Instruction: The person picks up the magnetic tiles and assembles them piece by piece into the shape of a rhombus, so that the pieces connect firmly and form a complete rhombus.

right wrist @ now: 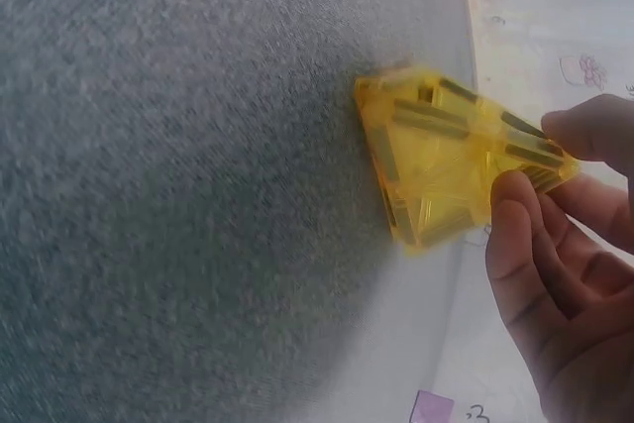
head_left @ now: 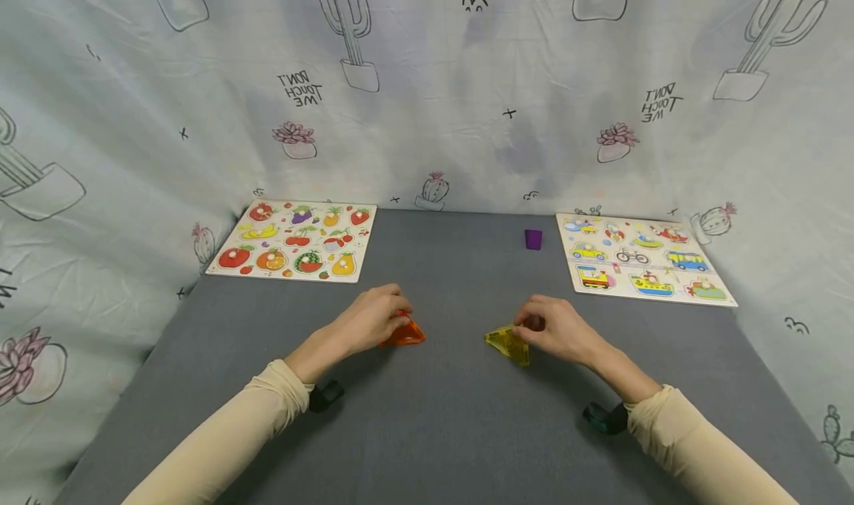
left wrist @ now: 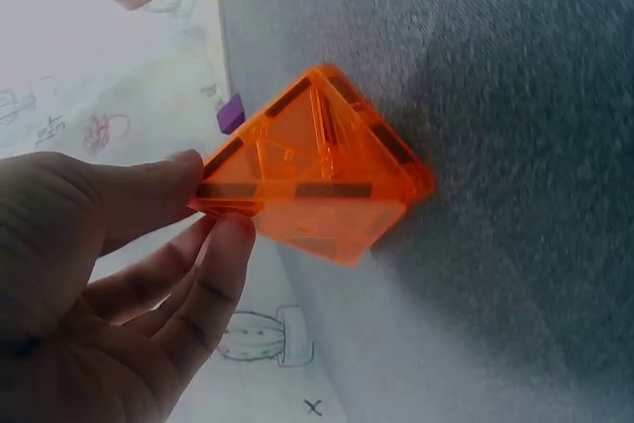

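My left hand (head_left: pixel 371 318) pinches the tip of an orange see-through pyramid (left wrist: pixel 322 170) between thumb and fingers. Dark strips, like magnets, run along the pyramid's edges. To the right, my right hand (head_left: pixel 557 328) pinches the peak of a yellow see-through pyramid (right wrist: pixel 436 160) built the same way. In the head view the orange pyramid (head_left: pixel 405 333) and the yellow pyramid (head_left: pixel 510 344) are apart, with grey tabletop between them. Each base is at or close to the tabletop; contact is hard to tell. Fingers partly hide both peaks.
A small purple block (head_left: pixel 533 239) stands towards the back of the grey table (head_left: pixel 440 423). At the back left lies a fruit puzzle board (head_left: pixel 293 242), at the back right a vehicle puzzle board (head_left: pixel 643 260). A cactus-print cloth (head_left: pixel 427 104) hangs behind.
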`<state>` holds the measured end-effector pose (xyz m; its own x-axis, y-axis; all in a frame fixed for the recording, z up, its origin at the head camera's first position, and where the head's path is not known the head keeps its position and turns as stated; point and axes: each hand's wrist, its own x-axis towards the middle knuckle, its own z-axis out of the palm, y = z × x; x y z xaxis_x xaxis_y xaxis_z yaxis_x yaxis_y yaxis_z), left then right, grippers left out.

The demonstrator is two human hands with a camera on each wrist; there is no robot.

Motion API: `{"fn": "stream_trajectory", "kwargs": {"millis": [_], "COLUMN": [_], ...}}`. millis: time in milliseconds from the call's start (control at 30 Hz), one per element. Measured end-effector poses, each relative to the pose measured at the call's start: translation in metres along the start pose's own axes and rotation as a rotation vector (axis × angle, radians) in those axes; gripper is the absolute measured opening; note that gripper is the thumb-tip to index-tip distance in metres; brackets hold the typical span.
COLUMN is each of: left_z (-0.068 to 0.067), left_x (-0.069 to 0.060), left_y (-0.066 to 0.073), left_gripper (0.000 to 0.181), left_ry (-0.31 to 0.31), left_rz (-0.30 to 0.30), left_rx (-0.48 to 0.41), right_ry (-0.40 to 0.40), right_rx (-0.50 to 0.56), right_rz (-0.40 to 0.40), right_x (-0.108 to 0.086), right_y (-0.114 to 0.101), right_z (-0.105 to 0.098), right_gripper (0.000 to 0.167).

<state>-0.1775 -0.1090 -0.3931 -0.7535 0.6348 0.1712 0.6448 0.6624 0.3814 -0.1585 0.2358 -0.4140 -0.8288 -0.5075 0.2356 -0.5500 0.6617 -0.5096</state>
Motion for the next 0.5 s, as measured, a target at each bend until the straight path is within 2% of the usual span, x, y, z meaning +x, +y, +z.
{"fn": "stream_trajectory", "kwargs": {"millis": [333, 500], "left_z": [0.008, 0.012], "left_x": [0.004, 0.005], "left_y": [0.012, 0.014], "left_gripper": [0.011, 0.012], "left_ry": [0.033, 0.038], "left_rz": [-0.121, -0.172], "left_rx": [0.014, -0.029], "right_ry": [0.009, 0.009], "right_rx": [-0.018, -0.025], "right_rz": [0.082, 0.088], "right_x": [-0.001, -0.003], "right_y": [-0.006, -0.004], "right_z": [0.003, 0.002], "right_gripper": [0.007, 0.007]}}
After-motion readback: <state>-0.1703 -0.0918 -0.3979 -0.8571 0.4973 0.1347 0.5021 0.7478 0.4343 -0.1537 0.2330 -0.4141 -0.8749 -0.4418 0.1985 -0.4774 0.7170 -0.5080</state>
